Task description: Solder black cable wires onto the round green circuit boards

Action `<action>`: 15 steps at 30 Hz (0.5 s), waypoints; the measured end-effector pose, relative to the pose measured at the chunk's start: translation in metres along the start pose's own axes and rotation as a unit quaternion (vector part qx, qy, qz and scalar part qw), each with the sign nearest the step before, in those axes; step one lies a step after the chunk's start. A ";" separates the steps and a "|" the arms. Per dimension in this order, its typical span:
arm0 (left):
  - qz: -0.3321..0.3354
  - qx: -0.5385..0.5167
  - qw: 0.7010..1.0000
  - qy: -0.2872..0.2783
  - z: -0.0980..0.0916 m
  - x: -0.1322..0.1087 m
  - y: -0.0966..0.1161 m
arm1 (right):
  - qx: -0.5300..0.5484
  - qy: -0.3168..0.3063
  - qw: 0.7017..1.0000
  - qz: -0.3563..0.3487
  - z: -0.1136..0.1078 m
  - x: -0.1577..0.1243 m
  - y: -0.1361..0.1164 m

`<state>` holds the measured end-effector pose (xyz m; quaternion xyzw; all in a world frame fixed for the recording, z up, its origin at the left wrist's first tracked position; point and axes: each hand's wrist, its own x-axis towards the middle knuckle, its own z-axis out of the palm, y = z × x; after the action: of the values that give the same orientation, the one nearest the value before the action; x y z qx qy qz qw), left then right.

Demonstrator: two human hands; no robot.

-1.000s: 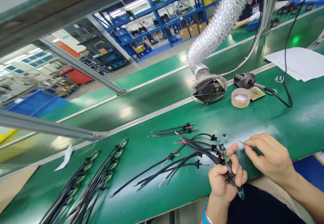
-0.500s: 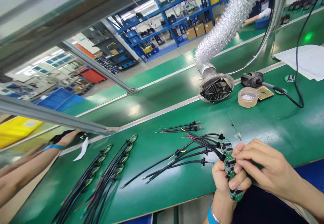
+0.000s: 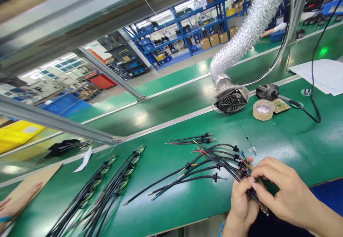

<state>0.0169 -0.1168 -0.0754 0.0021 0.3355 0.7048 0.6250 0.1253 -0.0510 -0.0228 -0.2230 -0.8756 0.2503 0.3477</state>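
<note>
Head view: left hand [image 3: 241,201] sat at the near edge of the green bench [image 3: 294,140], fingers closed around the black wire bundle [image 3: 214,162] where its leads gathered; right hand [image 3: 281,190] lay just beside it, thumb and forefinger pinched together on the same bundle near the small circuit board [image 3: 261,206], seen edge-on and mostly hidden between the hands; loose ends of the bundle fanned leftward across the bench, coloured tips showing; a short separate set of wires [image 3: 191,138] lay just beyond the fan, apart from it; finished harnesses [image 3: 107,187] were laid in rows well to the left; fume extractor fan [image 3: 230,101] on its silver duct [image 3: 249,26] stood farther back, with a round tape-like container [image 3: 263,109] and soldering iron stand [image 3: 266,91] to its right; another person's hand [image 3: 16,203] rested on cardboard at far left
</note>
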 end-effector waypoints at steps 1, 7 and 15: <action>0.024 0.026 0.999 0.017 0.001 -0.001 -0.001 | -0.021 0.007 1.000 0.000 0.001 -0.002 0.000; 0.137 0.200 0.970 0.002 0.002 -0.003 0.002 | -0.138 0.024 0.990 -0.028 0.006 -0.013 0.005; 0.173 0.236 0.954 0.056 0.005 0.000 0.003 | 0.020 0.004 0.998 0.065 -0.008 -0.010 0.011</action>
<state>0.0159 -0.1148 -0.0701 0.1681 0.5214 0.7020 0.4551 0.1395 -0.0458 -0.0293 -0.2740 -0.8525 0.2888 0.3387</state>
